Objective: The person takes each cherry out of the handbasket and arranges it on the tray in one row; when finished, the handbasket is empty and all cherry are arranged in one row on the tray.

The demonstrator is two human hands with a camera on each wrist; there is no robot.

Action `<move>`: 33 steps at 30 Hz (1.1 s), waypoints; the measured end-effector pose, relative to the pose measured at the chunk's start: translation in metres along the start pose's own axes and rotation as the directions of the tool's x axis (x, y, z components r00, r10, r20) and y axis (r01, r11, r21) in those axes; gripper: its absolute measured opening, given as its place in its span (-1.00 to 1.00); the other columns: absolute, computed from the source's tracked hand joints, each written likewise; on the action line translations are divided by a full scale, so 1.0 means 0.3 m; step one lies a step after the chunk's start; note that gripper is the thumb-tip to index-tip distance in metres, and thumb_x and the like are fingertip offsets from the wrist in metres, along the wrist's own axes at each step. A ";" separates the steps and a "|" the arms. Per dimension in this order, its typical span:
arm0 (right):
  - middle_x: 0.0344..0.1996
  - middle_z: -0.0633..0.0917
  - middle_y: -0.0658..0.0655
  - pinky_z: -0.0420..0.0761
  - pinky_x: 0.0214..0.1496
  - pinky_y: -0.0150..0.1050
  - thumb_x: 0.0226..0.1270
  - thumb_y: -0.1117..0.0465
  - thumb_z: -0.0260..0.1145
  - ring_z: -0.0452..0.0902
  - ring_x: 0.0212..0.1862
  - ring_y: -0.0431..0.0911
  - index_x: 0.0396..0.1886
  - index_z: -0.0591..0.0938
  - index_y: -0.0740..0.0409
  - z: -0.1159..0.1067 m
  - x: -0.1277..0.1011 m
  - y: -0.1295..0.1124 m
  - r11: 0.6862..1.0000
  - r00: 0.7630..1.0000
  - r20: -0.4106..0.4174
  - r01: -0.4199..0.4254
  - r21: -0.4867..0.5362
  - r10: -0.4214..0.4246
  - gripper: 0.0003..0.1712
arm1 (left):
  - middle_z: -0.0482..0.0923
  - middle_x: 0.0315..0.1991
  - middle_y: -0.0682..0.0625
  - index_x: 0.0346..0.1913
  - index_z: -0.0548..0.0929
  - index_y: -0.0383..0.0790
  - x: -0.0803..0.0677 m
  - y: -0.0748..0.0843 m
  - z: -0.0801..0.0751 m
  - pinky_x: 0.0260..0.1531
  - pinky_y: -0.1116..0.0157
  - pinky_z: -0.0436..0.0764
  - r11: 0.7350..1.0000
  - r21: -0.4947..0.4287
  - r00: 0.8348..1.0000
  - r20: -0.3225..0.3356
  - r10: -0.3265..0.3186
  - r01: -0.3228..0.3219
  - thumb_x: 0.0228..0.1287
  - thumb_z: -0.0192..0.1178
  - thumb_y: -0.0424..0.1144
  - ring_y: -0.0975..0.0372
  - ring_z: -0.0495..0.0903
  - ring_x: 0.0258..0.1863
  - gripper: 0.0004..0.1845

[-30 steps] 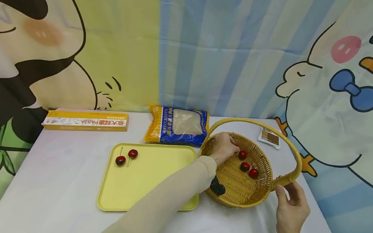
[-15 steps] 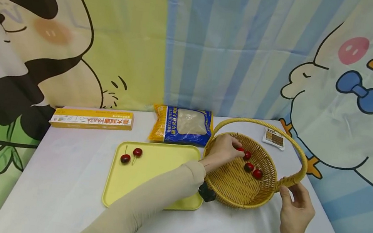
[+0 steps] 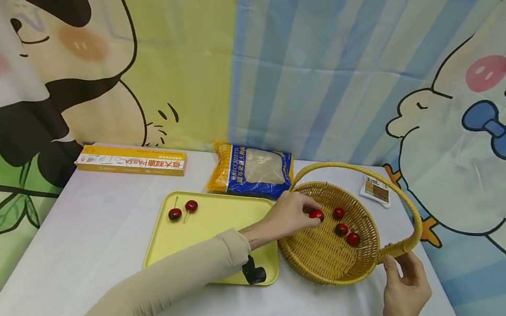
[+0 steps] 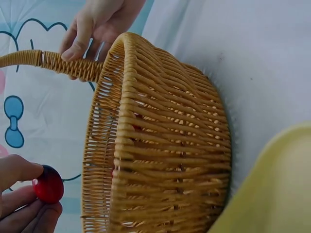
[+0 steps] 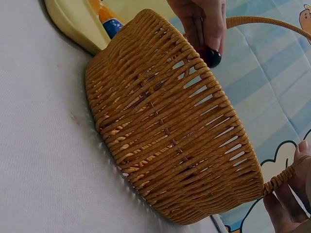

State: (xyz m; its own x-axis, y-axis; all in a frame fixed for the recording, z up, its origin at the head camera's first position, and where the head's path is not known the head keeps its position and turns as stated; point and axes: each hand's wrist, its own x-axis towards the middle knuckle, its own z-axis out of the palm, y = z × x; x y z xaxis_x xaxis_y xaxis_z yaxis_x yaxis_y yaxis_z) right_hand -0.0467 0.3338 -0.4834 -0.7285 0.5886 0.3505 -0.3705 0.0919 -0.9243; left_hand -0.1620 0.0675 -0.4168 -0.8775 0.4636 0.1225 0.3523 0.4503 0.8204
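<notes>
left hand [image 3: 286, 216] pinching a cherry [image 3: 316, 214] above basket rim [image 3: 291, 249], right hand [image 3: 403, 287] fingers curled on basket handle [image 3: 400, 246]

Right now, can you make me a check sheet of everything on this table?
Surface: white table, bare at the front.
Job's things: wicker basket with three cherries inside; yellow tray with two cherries.
Clutter: pasta box, pasta bag, small packet at the back.
Grips: left hand pinches a cherry over the basket; right hand holds the basket handle.
Cables: nothing seen.
Surroundings: cartoon panda and duck curtains.
</notes>
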 end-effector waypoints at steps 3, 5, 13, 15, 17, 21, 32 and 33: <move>-0.03 0.77 0.08 0.66 0.10 -0.48 0.31 0.64 0.32 0.65 0.13 -0.11 0.24 0.59 0.52 -0.003 0.002 0.001 1.000 1.000 0.002 0.008 0.009 -0.008 -0.52 | 0.82 -0.08 0.08 0.07 0.84 -0.08 -0.027 -0.010 -0.024 -0.38 0.50 0.55 1.000 -0.016 1.000 0.008 0.004 -0.004 0.30 0.45 -0.21 0.40 0.62 -0.36 -0.70; -0.03 0.77 0.07 0.67 0.10 -0.47 0.32 0.65 0.32 0.65 0.12 -0.11 0.24 0.59 0.54 -0.002 0.005 0.002 1.000 1.000 0.006 0.022 0.003 -0.022 -0.52 | 0.81 -0.06 0.07 0.09 0.83 -0.06 -0.045 -0.016 -0.041 -0.42 0.49 0.54 1.000 -0.030 1.000 0.015 0.003 -0.003 0.31 0.45 -0.19 0.41 0.60 -0.38 -0.70; -0.03 0.76 0.11 0.67 0.10 -0.45 0.30 0.67 0.31 0.66 0.11 -0.10 0.23 0.57 0.57 -0.001 0.007 0.003 0.999 0.999 0.014 0.034 0.028 -0.035 -0.52 | 0.82 -0.07 0.07 0.08 0.84 -0.03 -0.111 -0.058 -0.101 -0.68 0.46 0.33 0.998 -0.068 1.000 0.020 0.003 -0.001 0.29 0.47 -0.15 0.40 0.35 -0.66 -0.69; -0.03 0.76 0.12 0.68 0.09 -0.45 0.30 0.66 0.31 0.66 0.11 -0.10 0.23 0.58 0.56 0.001 0.005 0.003 0.999 1.000 0.008 0.022 0.035 -0.022 -0.52 | 0.83 -0.10 0.08 0.07 0.84 -0.03 -0.124 -0.077 -0.118 -0.70 0.46 0.32 0.997 -0.069 1.000 0.009 0.019 -0.018 0.28 0.48 -0.16 0.41 0.39 -0.63 -0.70; -0.03 0.76 0.11 0.68 0.08 -0.46 0.30 0.66 0.31 0.66 0.11 -0.10 0.23 0.59 0.55 0.003 0.003 0.003 0.999 1.000 0.000 0.010 0.032 -0.010 -0.52 | 0.83 -0.10 0.07 0.05 0.85 -0.05 -0.138 -0.095 -0.138 -0.67 0.47 0.39 0.996 -0.077 0.999 0.001 0.037 -0.037 0.28 0.48 -0.17 0.39 0.54 -0.51 -0.71; -0.04 0.76 0.09 0.67 0.08 -0.47 0.30 0.65 0.32 0.65 0.11 -0.10 0.23 0.60 0.53 0.004 0.003 0.005 1.000 1.000 -0.014 -0.001 0.019 0.002 -0.52 | 0.83 -0.05 0.10 0.05 0.85 -0.02 -0.163 -0.137 -0.180 -0.47 0.42 0.58 0.994 -0.087 0.998 -0.006 0.066 -0.066 0.27 0.49 -0.15 0.29 0.73 -0.02 -0.71; -0.03 0.76 0.10 0.68 0.06 -0.47 0.30 0.66 0.32 0.66 0.11 -0.09 0.22 0.60 0.55 0.000 0.004 0.009 1.000 1.000 -0.014 0.005 0.029 -0.005 -0.53 | 0.79 0.05 0.23 0.03 0.86 0.15 -0.236 -0.265 -0.288 0.12 0.07 0.70 0.990 -0.137 1.000 0.004 -0.025 0.026 0.23 0.53 -0.09 0.23 0.69 0.21 -0.71; -0.03 0.76 0.10 0.68 0.06 -0.47 0.29 0.65 0.33 0.65 0.10 -0.09 0.22 0.60 0.54 0.000 0.003 0.008 1.000 1.000 -0.015 0.003 0.030 -0.003 -0.53 | 0.78 0.06 0.22 0.03 0.86 0.16 -0.243 -0.277 -0.300 0.10 0.11 0.70 0.990 -0.139 0.999 0.006 -0.036 0.036 0.23 0.53 -0.08 0.21 0.68 0.22 -0.71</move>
State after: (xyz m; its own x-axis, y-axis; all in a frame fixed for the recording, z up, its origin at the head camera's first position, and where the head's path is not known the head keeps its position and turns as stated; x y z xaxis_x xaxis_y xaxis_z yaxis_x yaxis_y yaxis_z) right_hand -0.0483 0.3345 -0.4852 -0.7188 0.6003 0.3507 -0.3897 0.0698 -0.9183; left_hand -0.1567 -0.0723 -0.4437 -0.8877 0.4515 0.0901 0.2721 0.3566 0.8938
